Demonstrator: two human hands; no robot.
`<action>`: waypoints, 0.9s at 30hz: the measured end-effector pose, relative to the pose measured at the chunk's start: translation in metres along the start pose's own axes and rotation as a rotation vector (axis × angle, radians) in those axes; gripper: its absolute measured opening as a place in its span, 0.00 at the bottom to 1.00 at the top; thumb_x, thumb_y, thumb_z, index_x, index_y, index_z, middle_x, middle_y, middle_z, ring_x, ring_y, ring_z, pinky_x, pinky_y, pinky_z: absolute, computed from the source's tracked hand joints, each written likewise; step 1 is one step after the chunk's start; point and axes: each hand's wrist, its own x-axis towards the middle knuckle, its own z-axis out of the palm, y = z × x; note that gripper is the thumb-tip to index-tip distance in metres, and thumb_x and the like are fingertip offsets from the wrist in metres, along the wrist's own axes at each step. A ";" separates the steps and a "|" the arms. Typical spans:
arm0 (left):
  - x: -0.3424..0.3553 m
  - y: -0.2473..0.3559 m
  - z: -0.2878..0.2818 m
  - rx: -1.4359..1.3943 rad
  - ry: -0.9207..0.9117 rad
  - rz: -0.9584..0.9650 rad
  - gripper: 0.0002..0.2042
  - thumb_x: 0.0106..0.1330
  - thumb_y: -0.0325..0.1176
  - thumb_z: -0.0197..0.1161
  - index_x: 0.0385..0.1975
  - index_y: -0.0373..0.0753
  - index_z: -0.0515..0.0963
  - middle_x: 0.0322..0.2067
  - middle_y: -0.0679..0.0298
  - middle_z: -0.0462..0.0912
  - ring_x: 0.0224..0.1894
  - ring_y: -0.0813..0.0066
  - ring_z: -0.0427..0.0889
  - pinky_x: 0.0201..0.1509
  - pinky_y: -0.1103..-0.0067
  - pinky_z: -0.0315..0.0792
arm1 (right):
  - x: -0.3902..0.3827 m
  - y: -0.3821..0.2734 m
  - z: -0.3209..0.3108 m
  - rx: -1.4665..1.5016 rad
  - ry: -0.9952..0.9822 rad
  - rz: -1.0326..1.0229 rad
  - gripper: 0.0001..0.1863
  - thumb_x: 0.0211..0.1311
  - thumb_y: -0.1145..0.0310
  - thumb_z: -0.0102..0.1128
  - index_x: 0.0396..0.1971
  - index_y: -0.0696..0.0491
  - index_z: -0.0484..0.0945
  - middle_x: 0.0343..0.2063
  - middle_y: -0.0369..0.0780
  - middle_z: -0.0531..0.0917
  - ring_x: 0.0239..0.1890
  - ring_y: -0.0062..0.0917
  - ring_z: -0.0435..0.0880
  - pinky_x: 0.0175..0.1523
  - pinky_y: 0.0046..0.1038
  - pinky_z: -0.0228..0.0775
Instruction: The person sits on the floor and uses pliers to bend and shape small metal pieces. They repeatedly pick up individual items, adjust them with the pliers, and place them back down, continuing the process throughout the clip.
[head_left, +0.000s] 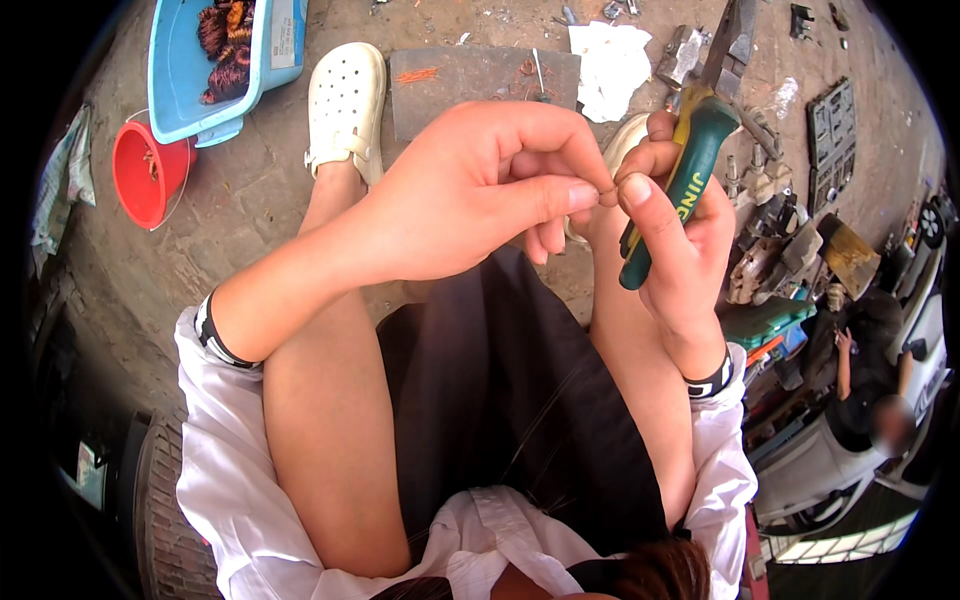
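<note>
My left hand (pixel 470 190) is raised above my lap, its thumb and index finger pinched together. Whatever sits between those fingertips is too small to make out. Against it, almost touching, is the thumb tip of my right hand (pixel 685 250). That hand grips a pair of pliers (pixel 703 150) with green and yellow handles, the metal jaws pointing up and away from me. Beyond my hands a flat dark board (pixel 440 110) lies on the ground, with thin copper-coloured wire pieces (pixel 415 75) on it.
At the far left a blue basin (pixel 162 100) holds copper wire coils (pixel 230 65); beside it stands a red bucket (pixel 150 205). White paper (pixel 605 70) lies past the board. Metal parts (pixel 760 265) and a dark tool case (pixel 832 140) cover the right side, near another person (pixel 865 370).
</note>
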 end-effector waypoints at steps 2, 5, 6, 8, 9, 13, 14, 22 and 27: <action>0.002 0.001 0.001 -0.029 -0.026 -0.007 0.06 0.68 0.27 0.56 0.37 0.31 0.75 0.29 0.63 0.79 0.25 0.82 0.79 0.28 0.85 0.75 | -0.002 -0.005 0.002 0.146 0.013 0.143 0.04 0.59 0.73 0.61 0.31 0.58 0.79 0.22 0.32 0.76 0.31 0.13 0.70 0.36 0.20 0.62; 0.002 0.001 0.004 -0.062 0.007 -0.061 0.06 0.69 0.28 0.55 0.36 0.31 0.75 0.29 0.63 0.79 0.24 0.82 0.79 0.27 0.85 0.74 | -0.003 -0.006 0.008 0.266 0.105 0.282 0.05 0.62 0.71 0.59 0.32 0.58 0.78 0.21 0.30 0.73 0.25 0.10 0.67 0.31 0.16 0.59; 0.002 0.001 0.004 -0.038 0.006 -0.062 0.06 0.69 0.28 0.55 0.36 0.31 0.75 0.29 0.63 0.79 0.24 0.81 0.79 0.27 0.85 0.74 | -0.003 -0.005 0.009 0.285 0.146 0.307 0.05 0.62 0.71 0.59 0.33 0.57 0.77 0.21 0.29 0.72 0.23 0.09 0.67 0.30 0.15 0.58; 0.002 0.001 0.001 0.010 0.005 -0.062 0.07 0.69 0.29 0.55 0.36 0.31 0.75 0.29 0.62 0.79 0.24 0.81 0.79 0.28 0.84 0.74 | 0.000 -0.008 0.007 0.367 0.237 0.342 0.06 0.63 0.70 0.59 0.34 0.58 0.77 0.20 0.29 0.71 0.22 0.09 0.65 0.28 0.13 0.56; -0.002 0.000 0.001 0.027 0.006 -0.076 0.07 0.69 0.29 0.55 0.36 0.31 0.75 0.29 0.62 0.79 0.25 0.81 0.79 0.29 0.84 0.74 | 0.002 -0.009 0.006 0.408 0.283 0.359 0.07 0.63 0.69 0.60 0.34 0.58 0.77 0.20 0.29 0.70 0.22 0.09 0.65 0.27 0.12 0.55; -0.006 -0.001 -0.001 0.096 0.104 -0.060 0.07 0.68 0.31 0.57 0.36 0.32 0.76 0.30 0.64 0.80 0.26 0.81 0.79 0.32 0.84 0.74 | 0.001 -0.004 -0.003 0.299 0.317 0.219 0.06 0.63 0.71 0.60 0.34 0.57 0.77 0.21 0.29 0.70 0.20 0.09 0.64 0.24 0.12 0.55; -0.004 -0.002 -0.001 0.113 0.154 -0.040 0.07 0.68 0.31 0.57 0.36 0.32 0.77 0.30 0.65 0.80 0.27 0.82 0.79 0.32 0.85 0.73 | -0.001 -0.004 -0.003 0.298 0.303 0.212 0.05 0.62 0.72 0.60 0.34 0.57 0.77 0.21 0.29 0.71 0.20 0.09 0.64 0.24 0.12 0.56; 0.003 -0.001 0.004 0.265 0.118 0.019 0.08 0.65 0.32 0.61 0.37 0.34 0.78 0.33 0.68 0.81 0.34 0.86 0.77 0.34 0.87 0.69 | -0.004 0.004 -0.005 0.238 0.090 0.216 0.04 0.60 0.74 0.62 0.33 0.58 0.78 0.29 0.30 0.74 0.25 0.09 0.70 0.28 0.13 0.60; 0.002 -0.001 -0.010 0.100 0.285 0.051 0.07 0.64 0.30 0.63 0.38 0.36 0.80 0.35 0.66 0.82 0.33 0.87 0.76 0.31 0.87 0.66 | 0.000 0.002 -0.013 -0.116 -0.096 0.084 0.07 0.59 0.71 0.60 0.35 0.58 0.81 0.47 0.39 0.73 0.34 0.15 0.72 0.37 0.18 0.65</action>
